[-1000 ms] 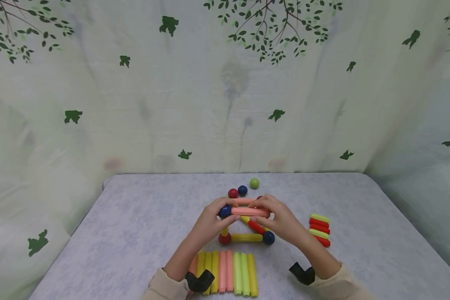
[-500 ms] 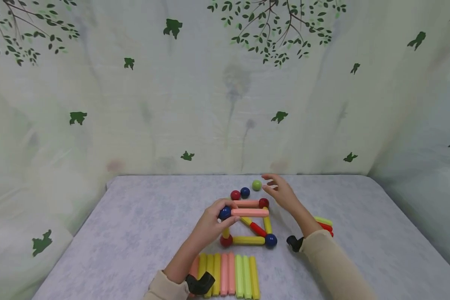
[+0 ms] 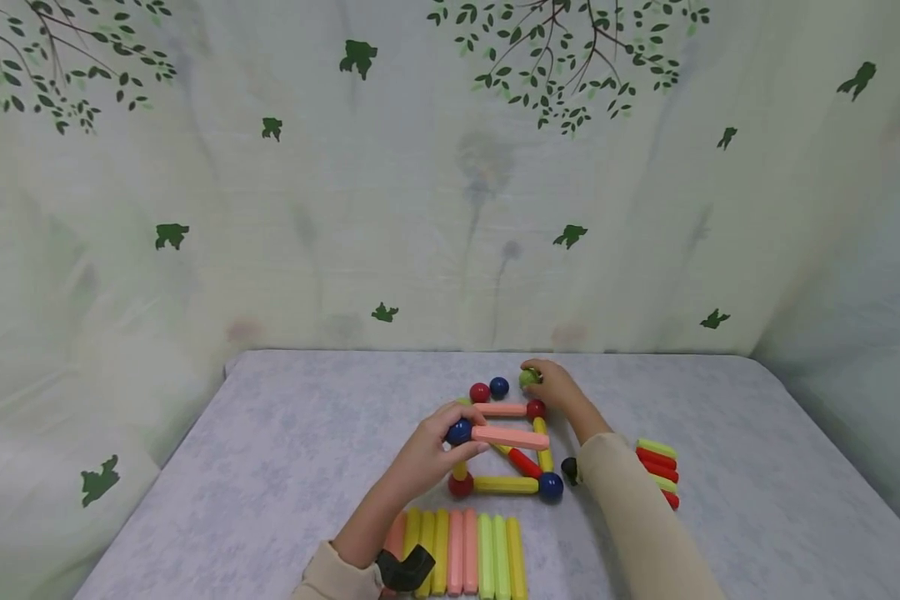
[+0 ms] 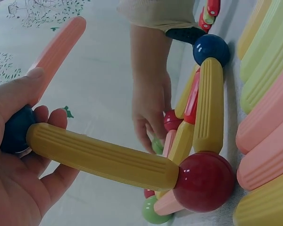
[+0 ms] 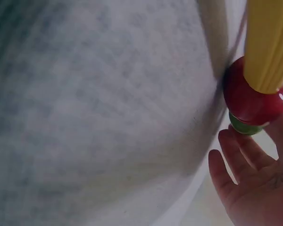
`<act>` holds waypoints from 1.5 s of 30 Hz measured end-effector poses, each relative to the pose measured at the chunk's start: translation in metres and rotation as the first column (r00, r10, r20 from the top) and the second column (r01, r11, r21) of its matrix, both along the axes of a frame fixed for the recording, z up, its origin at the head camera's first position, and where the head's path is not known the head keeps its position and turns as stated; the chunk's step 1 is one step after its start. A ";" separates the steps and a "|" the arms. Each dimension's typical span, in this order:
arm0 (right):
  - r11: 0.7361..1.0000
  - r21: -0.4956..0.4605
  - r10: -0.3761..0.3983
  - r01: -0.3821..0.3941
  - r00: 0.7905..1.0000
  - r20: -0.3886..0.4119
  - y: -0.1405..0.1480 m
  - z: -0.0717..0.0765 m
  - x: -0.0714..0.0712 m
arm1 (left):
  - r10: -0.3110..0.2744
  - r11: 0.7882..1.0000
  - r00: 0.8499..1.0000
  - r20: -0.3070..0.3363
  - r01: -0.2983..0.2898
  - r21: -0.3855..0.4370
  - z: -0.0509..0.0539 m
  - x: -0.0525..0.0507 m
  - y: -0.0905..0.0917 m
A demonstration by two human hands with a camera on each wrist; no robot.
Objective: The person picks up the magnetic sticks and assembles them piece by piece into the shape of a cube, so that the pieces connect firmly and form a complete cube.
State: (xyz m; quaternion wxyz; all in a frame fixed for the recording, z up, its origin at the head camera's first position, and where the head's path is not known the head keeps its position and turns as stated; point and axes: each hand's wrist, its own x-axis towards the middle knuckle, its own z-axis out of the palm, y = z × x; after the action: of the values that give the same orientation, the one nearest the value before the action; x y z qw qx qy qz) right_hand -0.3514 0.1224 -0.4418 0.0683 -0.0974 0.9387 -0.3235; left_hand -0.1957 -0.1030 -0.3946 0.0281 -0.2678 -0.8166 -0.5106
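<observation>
My left hand (image 3: 420, 458) grips a blue ball (image 3: 459, 432) above the table. From that ball a pink magnetic rod (image 3: 510, 437) sticks out to the right, its far end free. A yellow rod (image 4: 104, 157) runs down from the same ball to a red ball (image 4: 204, 181) at a corner of the frame of rods and balls. At the back, my right hand (image 3: 558, 392) has its fingers round a green ball (image 3: 528, 378), partly hidden by them. It is just behind the frame's far red ball (image 3: 536, 409).
A loose red ball (image 3: 479, 392) and a loose blue ball (image 3: 498, 387) lie left of the right hand. In front is a row of yellow, pink and green rods (image 3: 469, 554). Short red and green rods (image 3: 658, 467) lie beyond the right forearm.
My right hand let go of the pink rod, reached to the back of the table and took hold of the green ball. The left hand keeps its grip on the blue ball.
</observation>
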 end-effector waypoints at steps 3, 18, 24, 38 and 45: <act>0.993 -0.118 -0.028 0.022 0.998 -0.049 0.006 0.007 0.011 | 0.014 1.000 1.000 0.001 -0.014 -0.001 0.000 0.000 0.001; 0.790 -0.583 0.134 -0.190 0.981 -0.138 0.040 0.055 0.133 | 0.140 0.988 0.989 -0.052 -0.137 0.065 -0.004 0.002 0.004; 0.775 -0.588 0.155 -0.231 0.972 -0.178 0.034 0.053 0.149 | 0.139 0.988 0.989 -0.046 -0.135 0.080 -0.004 0.003 0.003; 0.890 -0.443 0.202 -0.109 0.965 0.169 0.015 0.015 0.206 | 0.128 0.987 0.992 -0.021 -0.125 0.097 -0.005 0.000 0.003; 0.967 -0.131 0.250 -0.219 0.915 0.315 -0.011 -0.002 0.215 | 0.125 0.988 0.992 -0.009 -0.123 0.089 0.016 0.015 0.008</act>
State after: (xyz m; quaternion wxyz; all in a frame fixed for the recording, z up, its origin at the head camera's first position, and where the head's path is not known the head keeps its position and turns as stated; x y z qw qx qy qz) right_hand -0.1364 0.1112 -0.4434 0.2578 -0.1570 0.8794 -0.3681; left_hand -0.1809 -0.0949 -0.3784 0.0776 -0.2187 -0.8079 -0.5417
